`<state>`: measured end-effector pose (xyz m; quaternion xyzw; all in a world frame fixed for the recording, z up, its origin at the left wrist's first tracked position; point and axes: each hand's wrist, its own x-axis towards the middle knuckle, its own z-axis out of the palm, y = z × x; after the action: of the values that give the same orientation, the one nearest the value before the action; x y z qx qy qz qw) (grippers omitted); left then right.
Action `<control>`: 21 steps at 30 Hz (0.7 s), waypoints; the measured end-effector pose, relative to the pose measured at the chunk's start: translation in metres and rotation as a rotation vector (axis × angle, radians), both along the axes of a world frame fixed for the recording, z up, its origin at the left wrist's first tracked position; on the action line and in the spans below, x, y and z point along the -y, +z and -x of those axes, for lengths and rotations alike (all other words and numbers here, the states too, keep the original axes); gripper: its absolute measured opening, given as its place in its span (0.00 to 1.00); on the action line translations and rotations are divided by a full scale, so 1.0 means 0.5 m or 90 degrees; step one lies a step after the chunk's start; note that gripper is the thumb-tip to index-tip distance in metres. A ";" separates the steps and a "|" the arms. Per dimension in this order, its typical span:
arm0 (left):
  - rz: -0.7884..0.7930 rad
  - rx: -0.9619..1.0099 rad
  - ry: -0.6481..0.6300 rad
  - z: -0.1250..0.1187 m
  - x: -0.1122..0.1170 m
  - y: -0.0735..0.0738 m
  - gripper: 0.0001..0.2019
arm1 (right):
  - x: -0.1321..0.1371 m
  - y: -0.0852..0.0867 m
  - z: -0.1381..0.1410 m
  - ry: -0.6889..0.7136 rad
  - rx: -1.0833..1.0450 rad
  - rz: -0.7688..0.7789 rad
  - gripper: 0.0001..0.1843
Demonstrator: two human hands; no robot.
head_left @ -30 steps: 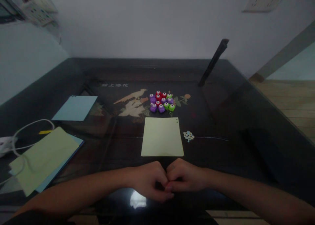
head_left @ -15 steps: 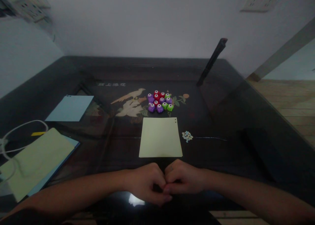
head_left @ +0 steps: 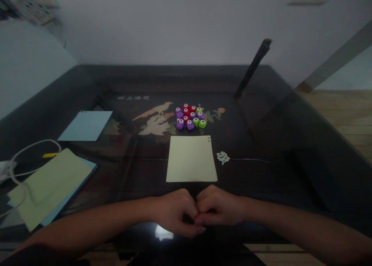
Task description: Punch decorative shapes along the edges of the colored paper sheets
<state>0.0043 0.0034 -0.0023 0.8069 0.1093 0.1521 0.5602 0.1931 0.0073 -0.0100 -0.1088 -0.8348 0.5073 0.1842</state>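
Observation:
My left hand (head_left: pixel 178 211) and my right hand (head_left: pixel 217 207) meet at the table's near edge, knuckles touching. Both are closed with fingers curled, and I see nothing in either. A ring circles a finger of the right hand. Just beyond them lies a pale yellow square sheet of paper (head_left: pixel 192 159), with small holes punched in its far right corner. Beside it on the right is a little pile of pale paper cut-outs (head_left: pixel 223 158). Farther back stands a cluster of small craft punches (head_left: pixel 190 118) in red, purple and green, each with a dark-dotted white top.
On the left are a punched light blue sheet (head_left: pixel 85 126), stacked yellow and blue paper (head_left: pixel 49 184), and a white cable (head_left: pixel 36 142). A dark upright stick (head_left: pixel 253 69) rises at the back right. The dark glossy table (head_left: pixel 139 78) meets the wall behind.
The view has shifted slightly, so the table things sit a bit higher and farther right. My hands stay closed and together.

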 end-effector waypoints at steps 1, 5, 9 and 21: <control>0.002 0.001 0.000 0.000 0.001 0.001 0.17 | 0.000 0.002 0.000 -0.003 -0.004 0.002 0.26; 0.018 0.003 0.007 -0.001 0.003 0.006 0.17 | -0.002 0.006 0.002 -0.005 -0.007 0.012 0.27; 0.025 0.000 0.014 0.000 0.004 0.003 0.16 | -0.001 0.006 0.003 -0.006 -0.002 0.012 0.28; 0.011 0.017 -0.004 -0.002 -0.002 0.003 0.17 | -0.001 0.005 0.003 -0.004 -0.020 0.024 0.27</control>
<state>0.0051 0.0043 -0.0007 0.8003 0.1006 0.1607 0.5688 0.1917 0.0079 -0.0073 -0.1064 -0.8218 0.5239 0.1968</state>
